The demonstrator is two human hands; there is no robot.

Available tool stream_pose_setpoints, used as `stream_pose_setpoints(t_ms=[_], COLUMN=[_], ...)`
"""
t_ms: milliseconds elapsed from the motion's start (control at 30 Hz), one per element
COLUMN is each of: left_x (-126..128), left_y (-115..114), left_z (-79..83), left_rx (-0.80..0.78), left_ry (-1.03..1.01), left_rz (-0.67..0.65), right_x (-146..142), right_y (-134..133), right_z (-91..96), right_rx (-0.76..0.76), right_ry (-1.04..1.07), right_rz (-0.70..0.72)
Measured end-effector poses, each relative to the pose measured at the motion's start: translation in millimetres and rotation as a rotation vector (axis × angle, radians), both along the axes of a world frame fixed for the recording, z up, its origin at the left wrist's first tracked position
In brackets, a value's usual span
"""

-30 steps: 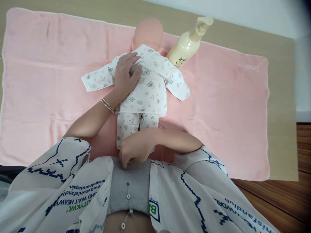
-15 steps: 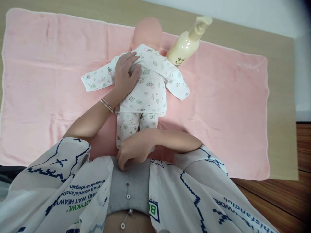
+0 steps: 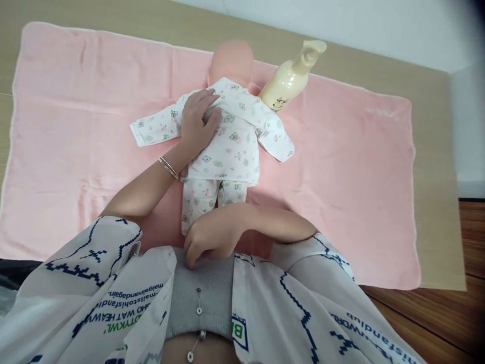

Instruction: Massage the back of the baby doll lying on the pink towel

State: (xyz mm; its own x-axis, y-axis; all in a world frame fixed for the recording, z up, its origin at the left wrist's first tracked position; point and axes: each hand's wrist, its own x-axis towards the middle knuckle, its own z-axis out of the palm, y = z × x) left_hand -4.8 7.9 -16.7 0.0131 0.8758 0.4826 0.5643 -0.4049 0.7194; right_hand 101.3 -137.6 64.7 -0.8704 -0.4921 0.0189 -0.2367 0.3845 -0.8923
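Note:
A baby doll (image 3: 238, 146) in a white printed top and matching trousers lies stretched out, its bald head (image 3: 231, 59) pointing away from me and no face showing. My left hand (image 3: 199, 120) rests flat on the upper left of its top, fingers extended. Across the lower ends of the trouser legs (image 3: 197, 202) sits my right hand (image 3: 212, 232), its fingers curled down close to my waist. What those fingers hold, if anything, is hidden. Beside the doll's head and right shoulder is a cream pump bottle (image 3: 288, 81) with a small cartoon print.
A pink blanket (image 3: 352, 177) lies under the doll and bottle, spread over a light wooden table (image 3: 435, 151). A white wall (image 3: 379, 30) stands behind the table. Brown wooden floor (image 3: 470, 247) shows at the right, and something dark (image 3: 15, 270) at the lower left edge.
The view has shifted slightly, so the doll, bottle and blanket appear a little lower. Both my hands keep their places on the doll.

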Motion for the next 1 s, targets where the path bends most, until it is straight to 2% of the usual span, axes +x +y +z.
stream_pose_setpoints(t_ms=[100,200,267,367,433,500,567,667,1000], left_x=[-1.7,-2.8,-3.2,-3.9,-4.6,-5.3,-5.7,-6.1,-8.1], left_y=[-0.6,-0.3,1.0,4.2,5.7,5.6,4.4,2.9,3.4], left_z=[0.4,-1.6,-4.7,-9.6,-10.8,-9.6,-7.1,-4.7,-2.9], left_rx=[0.012,0.023,0.055,0.128,0.169,0.181,0.169,0.174,0.186], left_ry=[-0.001,-0.002,-0.004,0.0,0.012,0.034,0.05,0.054,0.011], left_rz=[-0.015,-0.018,-0.013,0.005,0.016,0.021,0.016,0.008,-0.008], right_x=[7.5,14.4,16.7,18.2,19.5,21.4,22.6,21.3,13.8], right_y=[10.7,17.4,21.6,39.8,62.8,88.5,108.6,119.9,112.9], right_z=[14.2,25.4,24.1,4.4,-16.5,-37.5,-54.0,-65.9,-66.2], right_rx=[0.016,0.024,0.082,0.312,0.575,0.783,0.875,0.894,0.869], right_ry=[0.072,0.13,0.19,0.389,0.496,0.501,0.384,0.229,0.273], right_rz=[-0.141,-0.403,-0.621,-1.131,-1.612,-1.915,-2.014,-2.042,-2.11])
